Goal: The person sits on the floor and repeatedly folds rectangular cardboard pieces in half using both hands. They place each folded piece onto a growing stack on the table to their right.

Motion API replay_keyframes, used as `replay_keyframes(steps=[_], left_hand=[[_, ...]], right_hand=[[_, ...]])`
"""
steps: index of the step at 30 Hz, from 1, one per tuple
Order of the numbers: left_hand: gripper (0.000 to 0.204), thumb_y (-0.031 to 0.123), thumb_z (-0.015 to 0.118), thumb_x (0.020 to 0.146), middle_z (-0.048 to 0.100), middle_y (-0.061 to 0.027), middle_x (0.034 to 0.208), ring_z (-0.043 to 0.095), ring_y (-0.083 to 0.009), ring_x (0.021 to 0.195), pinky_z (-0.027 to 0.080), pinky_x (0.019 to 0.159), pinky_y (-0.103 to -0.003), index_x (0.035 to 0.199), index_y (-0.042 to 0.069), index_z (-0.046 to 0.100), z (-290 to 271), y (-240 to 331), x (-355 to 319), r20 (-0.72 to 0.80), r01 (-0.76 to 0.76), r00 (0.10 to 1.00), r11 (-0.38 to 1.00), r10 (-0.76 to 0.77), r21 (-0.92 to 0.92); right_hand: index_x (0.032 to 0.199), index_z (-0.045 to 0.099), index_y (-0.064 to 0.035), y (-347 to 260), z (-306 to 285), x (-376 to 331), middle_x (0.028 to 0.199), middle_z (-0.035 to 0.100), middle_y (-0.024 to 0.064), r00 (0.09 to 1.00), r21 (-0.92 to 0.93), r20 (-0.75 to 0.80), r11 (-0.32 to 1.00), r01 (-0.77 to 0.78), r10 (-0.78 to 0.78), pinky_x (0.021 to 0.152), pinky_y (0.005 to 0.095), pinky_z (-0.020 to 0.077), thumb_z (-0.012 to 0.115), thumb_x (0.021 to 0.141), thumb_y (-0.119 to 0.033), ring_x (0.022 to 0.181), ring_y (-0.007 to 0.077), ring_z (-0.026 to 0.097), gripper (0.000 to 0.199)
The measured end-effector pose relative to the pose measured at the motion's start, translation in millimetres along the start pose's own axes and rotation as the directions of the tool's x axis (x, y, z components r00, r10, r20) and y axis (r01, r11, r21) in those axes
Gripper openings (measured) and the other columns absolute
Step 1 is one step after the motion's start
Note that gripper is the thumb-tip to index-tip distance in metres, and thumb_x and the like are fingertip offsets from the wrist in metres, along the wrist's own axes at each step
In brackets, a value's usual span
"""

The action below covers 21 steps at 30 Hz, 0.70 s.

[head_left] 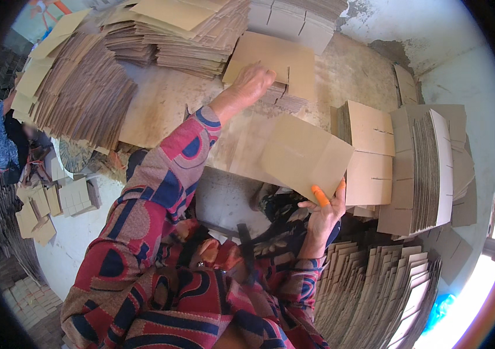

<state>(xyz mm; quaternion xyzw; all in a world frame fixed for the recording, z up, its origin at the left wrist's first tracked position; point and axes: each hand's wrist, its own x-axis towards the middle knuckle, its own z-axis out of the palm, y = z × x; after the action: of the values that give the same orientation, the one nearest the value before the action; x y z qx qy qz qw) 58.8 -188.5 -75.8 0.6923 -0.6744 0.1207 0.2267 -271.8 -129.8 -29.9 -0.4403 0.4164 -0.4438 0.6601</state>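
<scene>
The flat cardboard sheet was held in front of the person, just left of the upright stack of folded cartons. The right hand gripped the sheet's lower edge, fingers partly closed, orange finger cots on two fingertips. Beyond the sheet, the left hand rested with curled fingers on the low carton pile, touching its top piece. Fanned carton stacks lay far left of the upright stack.

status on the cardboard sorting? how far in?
Done: stacks of flat cardboard blanks lie across the floor and stand at the right. In hand: right hand holds one blank; left hand grips the small pile. Left: cannot tell which stacks remain unhandled.
</scene>
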Motion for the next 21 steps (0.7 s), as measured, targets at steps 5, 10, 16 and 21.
replay_keyframes(steps=[5,10,16,21], left_hand=[[0.012,0.016,0.065,0.079,0.061,-0.0143,0.073,0.059,-0.0337,0.078,0.046,0.066,-0.046,0.078,0.005,0.062,-23.1,8.6,9.3,-0.103,-0.01,0.995,0.996,0.002,-0.085],[0.017,0.016,0.061,0.08,0.06,-0.0117,0.092,0.057,-0.0316,0.089,0.047,0.073,-0.047,0.095,0.008,0.061,-38.0,16.7,17.2,-0.417,-0.159,0.888,0.981,0.192,0.112],[0.033,0.024,0.05,0.085,0.05,-0.0169,0.111,0.054,-0.0308,0.112,0.04,0.105,-0.048,0.111,0.004,0.049,-49.2,42.8,-1.1,-0.287,-0.134,0.892,0.809,0.35,0.573],[0.014,0.022,0.056,0.08,0.05,-0.0023,0.075,0.052,-0.0216,0.09,0.041,0.08,-0.041,0.072,0.011,0.051,-9.6,43.9,2.5,-0.382,-0.071,0.915,0.983,0.132,0.168]], right_hand=[[0.143,0.037,-0.0015,-3.2,9.9,-8.0,0.114,0.06,0.0169,1.0,-0.085,-0.019,0.996,0.023,-0.025,0.045,0.026,0.056,0.054,0.082,0.009,0.08,0.022,0.066,0.064],[0.142,0.039,0.0013,3.7,13.5,-21.7,0.119,0.059,0.0177,0.994,-0.214,-0.027,0.972,0.093,-0.102,0.041,0.0221,0.0507,0.059,0.077,-0.003,0.076,0.0194,0.065,0.068],[0.137,0.042,0.0052,5.5,13.4,-28.7,0.122,0.057,0.0205,0.992,-0.313,0.014,0.941,0.125,-0.127,0.039,0.0247,0.0533,0.05,0.076,-0.001,0.074,0.0253,0.067,0.061],[0.136,0.043,0.0053,9.5,25.9,-32.3,0.124,0.056,0.0173,0.988,-0.258,0.109,0.957,0.132,-0.107,0.04,0.0237,0.0538,0.05,0.077,0.003,0.076,0.023,0.067,0.059]])
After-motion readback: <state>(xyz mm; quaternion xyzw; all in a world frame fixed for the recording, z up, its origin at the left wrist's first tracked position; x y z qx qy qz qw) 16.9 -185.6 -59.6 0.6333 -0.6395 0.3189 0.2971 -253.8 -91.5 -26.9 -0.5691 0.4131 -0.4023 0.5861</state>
